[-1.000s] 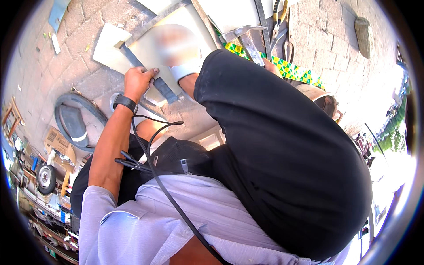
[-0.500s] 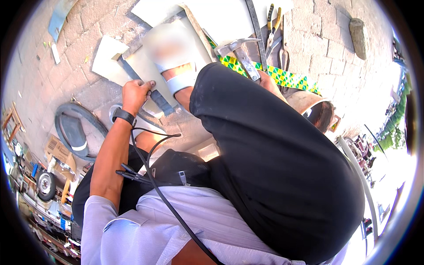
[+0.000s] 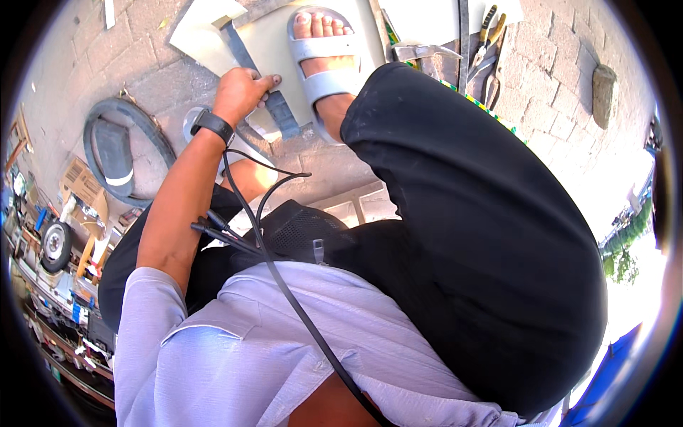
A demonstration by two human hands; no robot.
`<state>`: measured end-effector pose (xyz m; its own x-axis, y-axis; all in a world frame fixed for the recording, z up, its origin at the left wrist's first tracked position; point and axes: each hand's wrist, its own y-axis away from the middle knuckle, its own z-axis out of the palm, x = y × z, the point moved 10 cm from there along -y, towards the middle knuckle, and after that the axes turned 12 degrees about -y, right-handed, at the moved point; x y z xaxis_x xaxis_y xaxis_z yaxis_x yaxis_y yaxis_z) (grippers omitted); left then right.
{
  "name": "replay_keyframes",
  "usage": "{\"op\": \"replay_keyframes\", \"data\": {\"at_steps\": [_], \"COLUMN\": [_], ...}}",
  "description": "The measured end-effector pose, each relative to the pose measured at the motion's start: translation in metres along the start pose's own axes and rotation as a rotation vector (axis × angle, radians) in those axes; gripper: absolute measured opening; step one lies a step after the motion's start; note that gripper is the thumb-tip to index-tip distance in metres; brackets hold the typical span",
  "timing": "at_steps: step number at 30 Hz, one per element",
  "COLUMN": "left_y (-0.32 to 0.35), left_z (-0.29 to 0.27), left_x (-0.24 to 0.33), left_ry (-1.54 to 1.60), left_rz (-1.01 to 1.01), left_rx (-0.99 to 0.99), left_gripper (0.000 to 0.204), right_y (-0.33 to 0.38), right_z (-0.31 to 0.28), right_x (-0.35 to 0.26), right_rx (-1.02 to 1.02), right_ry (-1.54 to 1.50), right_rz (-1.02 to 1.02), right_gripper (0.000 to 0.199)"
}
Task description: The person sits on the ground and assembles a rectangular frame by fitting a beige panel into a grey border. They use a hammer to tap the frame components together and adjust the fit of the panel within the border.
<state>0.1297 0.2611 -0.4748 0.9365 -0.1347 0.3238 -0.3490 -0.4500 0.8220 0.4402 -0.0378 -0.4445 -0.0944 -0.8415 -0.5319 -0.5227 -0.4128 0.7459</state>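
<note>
My left hand [image 3: 245, 96], with a black watch on the wrist, is closed on a dark grey flat strip [image 3: 243, 50]. The strip lies slanting over a pale board [image 3: 270, 44], and its near end [image 3: 283, 114] shows past my fingers. My sandalled right foot [image 3: 327, 60] rests on that board, just right of the strip. Beyond my right knee, the steel head of a hammer [image 3: 428, 51] shows; its handle is hidden behind the knee. No part of my right hand can be seen.
Yellow-and-black pliers [image 3: 487, 34] and another long-handled tool [image 3: 492, 89] lie at upper right, beside a long dark bar [image 3: 464, 43]. Farther right sits a stone [image 3: 605, 96]. A black rubber ring [image 3: 96, 153] lies at left, and cluttered shelves line the lower left.
The view has shifted, so things sit farther right. My right hand, seen earlier at the hammer, is now out of sight behind my knee. My left hand stays on the strip.
</note>
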Motion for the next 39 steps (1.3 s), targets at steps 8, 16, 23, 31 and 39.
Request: {"op": "replay_keyframes", "data": {"at_steps": [8, 16, 23, 31, 39], "left_y": [0.017, 0.025, 0.044, 0.047, 0.04], "left_z": [0.036, 0.057, 0.074, 0.081, 0.079], "left_x": [-0.005, -0.022, -0.024, -0.015, -0.025], "left_ry": [-0.128, 0.385, 0.627, 0.754, 0.743], "left_rz": [-0.012, -0.212, -0.337, -0.388, -0.392], "left_rx": [-0.064, 0.002, 0.081, 0.032, -0.011], "left_gripper": [0.041, 0.037, 0.025, 0.015, 0.014], "right_y": [0.005, 0.012, 0.042, 0.021, 0.021], "right_z": [-0.001, -0.015, -0.002, -0.008, -0.009], "right_x": [-0.001, 0.018, -0.002, 0.02, 0.024], "right_rx": [0.01, 0.04, -0.058, 0.035, -0.005], "right_ry": [0.022, -0.042, -0.14, -0.241, -0.252], "right_rz": [0.021, 0.044, 0.2, 0.093, 0.22], "right_gripper": [0.05, 0.051, 0.051, 0.048, 0.045]}}
